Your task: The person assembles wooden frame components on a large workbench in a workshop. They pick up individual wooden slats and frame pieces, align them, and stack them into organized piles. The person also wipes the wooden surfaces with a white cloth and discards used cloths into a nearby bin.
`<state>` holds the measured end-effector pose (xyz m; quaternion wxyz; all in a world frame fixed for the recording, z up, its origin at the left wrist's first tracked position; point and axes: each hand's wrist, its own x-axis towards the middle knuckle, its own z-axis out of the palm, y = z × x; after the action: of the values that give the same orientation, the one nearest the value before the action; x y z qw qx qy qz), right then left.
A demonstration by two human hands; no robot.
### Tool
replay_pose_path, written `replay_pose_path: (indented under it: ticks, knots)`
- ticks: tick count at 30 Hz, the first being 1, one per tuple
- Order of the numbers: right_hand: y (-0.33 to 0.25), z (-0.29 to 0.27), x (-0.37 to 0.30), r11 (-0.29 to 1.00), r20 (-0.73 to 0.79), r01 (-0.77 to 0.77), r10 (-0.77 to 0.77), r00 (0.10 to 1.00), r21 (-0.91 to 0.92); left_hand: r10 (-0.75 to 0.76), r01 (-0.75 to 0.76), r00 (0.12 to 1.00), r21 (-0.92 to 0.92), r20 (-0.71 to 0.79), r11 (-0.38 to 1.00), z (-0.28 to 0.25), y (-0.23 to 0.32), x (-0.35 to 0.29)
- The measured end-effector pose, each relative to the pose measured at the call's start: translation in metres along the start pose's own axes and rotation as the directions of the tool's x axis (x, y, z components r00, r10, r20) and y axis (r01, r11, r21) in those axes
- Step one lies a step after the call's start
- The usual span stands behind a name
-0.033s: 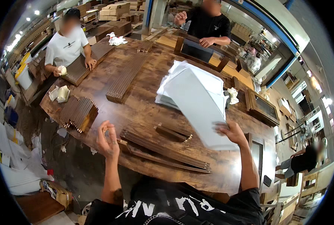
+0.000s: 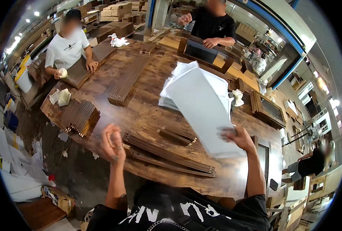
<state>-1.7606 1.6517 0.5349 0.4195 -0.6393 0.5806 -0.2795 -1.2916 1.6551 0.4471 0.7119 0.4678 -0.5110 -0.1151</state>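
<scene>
My right hand [image 2: 237, 137] grips the near end of a pale, translucent rectangular panel [image 2: 201, 109], perhaps glass, tilted above the table. Its far end overlaps a stack of white wrapped sheets [image 2: 171, 93]. Raised over the table's near left edge, my left hand [image 2: 112, 142] holds nothing, its fingers loosely curled and slightly blurred. Close beside it lie long, thin brown wooden strips [image 2: 171, 158] along the near edge. Between my hands are shorter brown strips [image 2: 174, 135] with light ends.
Bundled brown slats [image 2: 130, 79] and a shorter stack [image 2: 78, 115] occupy the wooden table [image 2: 144, 115]. Framed panels [image 2: 269, 109] and a phone [image 2: 273, 184] lie at right. A person in white [image 2: 69, 50] handles slats; another in black [image 2: 215, 25] touches a frame.
The panel has swung slightly, its far end shifting left and its near end dipping a little. My left hand has shifted slightly to the right.
</scene>
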Motion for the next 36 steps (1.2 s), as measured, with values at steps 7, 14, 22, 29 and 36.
replay_pose_path:
  ticks: [7,14,22,29,36]
  knots:
    - [0.013,0.02,-0.086,0.93,-0.183,-0.094,0.168,0.969,0.356,-0.404,0.818,0.435,-0.165,0.805,0.551,0.133,0.047,-0.06]
    - [0.034,0.086,-0.11,0.824,-0.314,0.079,0.124,0.941,0.561,-0.144,0.96,0.237,-0.209,0.961,0.185,0.148,0.07,-0.076]
    - [0.034,0.13,-0.126,0.983,-0.69,-0.014,-0.117,0.714,-0.181,-0.31,0.988,0.117,-0.079,0.943,0.132,0.161,0.079,-0.096]
    - [-0.034,0.201,-0.15,0.872,-0.72,-0.19,-0.23,0.654,-0.451,-0.357,0.919,0.197,-0.045,0.913,0.392,0.168,0.116,-0.131]
    - [-0.022,0.203,-0.177,0.864,-0.791,-0.17,-0.333,0.513,-0.474,-0.216,0.987,0.153,-0.138,0.964,0.083,0.175,0.14,-0.176]
